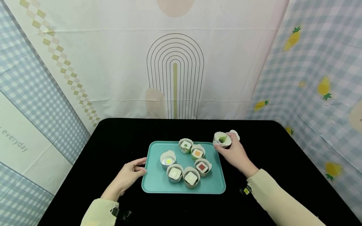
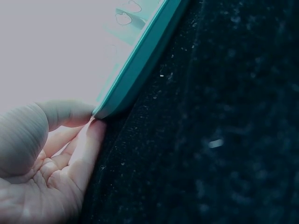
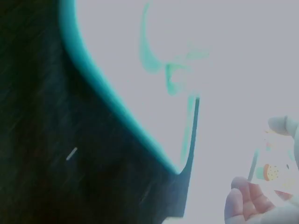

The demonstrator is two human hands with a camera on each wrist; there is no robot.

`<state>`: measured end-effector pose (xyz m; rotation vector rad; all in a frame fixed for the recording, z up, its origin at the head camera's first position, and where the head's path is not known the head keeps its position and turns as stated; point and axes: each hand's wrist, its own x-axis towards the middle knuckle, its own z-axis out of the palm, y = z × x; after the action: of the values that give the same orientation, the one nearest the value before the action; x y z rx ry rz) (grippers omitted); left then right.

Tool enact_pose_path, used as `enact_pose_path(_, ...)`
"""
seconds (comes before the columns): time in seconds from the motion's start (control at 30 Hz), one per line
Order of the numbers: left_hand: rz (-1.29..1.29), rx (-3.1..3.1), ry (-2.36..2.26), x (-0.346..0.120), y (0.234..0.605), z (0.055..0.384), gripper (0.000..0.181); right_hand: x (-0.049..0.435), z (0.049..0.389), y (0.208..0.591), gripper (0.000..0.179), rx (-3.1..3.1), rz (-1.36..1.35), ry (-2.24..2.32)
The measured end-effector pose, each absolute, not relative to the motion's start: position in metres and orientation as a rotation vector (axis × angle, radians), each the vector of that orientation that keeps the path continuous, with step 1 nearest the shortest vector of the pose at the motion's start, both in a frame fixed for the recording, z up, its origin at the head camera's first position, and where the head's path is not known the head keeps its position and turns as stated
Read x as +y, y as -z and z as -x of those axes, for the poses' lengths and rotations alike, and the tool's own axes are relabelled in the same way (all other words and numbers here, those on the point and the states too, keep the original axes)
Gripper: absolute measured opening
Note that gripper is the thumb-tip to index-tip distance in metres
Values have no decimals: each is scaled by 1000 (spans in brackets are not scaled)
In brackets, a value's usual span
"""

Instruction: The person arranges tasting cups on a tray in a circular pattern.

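A teal tray (image 1: 155,147) lies on the black table. At its left rim my left hand (image 1: 128,175) pinches the edge, thumb on top and fingers below, as the left wrist view shows. Beyond the tray's back right corner, my right hand (image 1: 234,153) grips a white paper baking cup (image 1: 217,138) with something green inside. Close behind that hand, a white scalloped rim (image 1: 234,134) is partly hidden. In the right wrist view, the held cup (image 3: 275,168) has a printed pattern and is washed out by glare.
On the tray, several paper cups stand in a rough ring, holding small square pieces. Among them are a yellow-marked cup (image 1: 168,160), an orange-marked one (image 1: 197,153) and a red-marked one (image 1: 202,167). A patterned curtain (image 1: 124,69) hangs behind the black table (image 1: 121,135).
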<state>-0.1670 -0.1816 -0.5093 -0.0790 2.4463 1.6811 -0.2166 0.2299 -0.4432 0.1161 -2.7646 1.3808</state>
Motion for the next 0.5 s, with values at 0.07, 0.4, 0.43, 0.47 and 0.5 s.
enact_pose_path(0.07,85,2446,-1680,-182,509,167,50,217,219,439,71,-2773,-169,-1401)
enact_pose_path(0.4,96,2448,-1691,-183,510,168,50,149,230,428,63,-2868,-418,-1350)
enact_pose_path(0.43,93,2449,-1690,-182,510,168,50,143,230,428,63,-2879,-432,-1347)
enact_pose_path(0.47,91,2448,-1691,-182,510,168,50,139,231,428,63,-2892,-446,-1346)
enact_pose_path(0.5,87,2447,-1693,-182,511,168,50,134,231,428,63,-2902,-454,-1348)
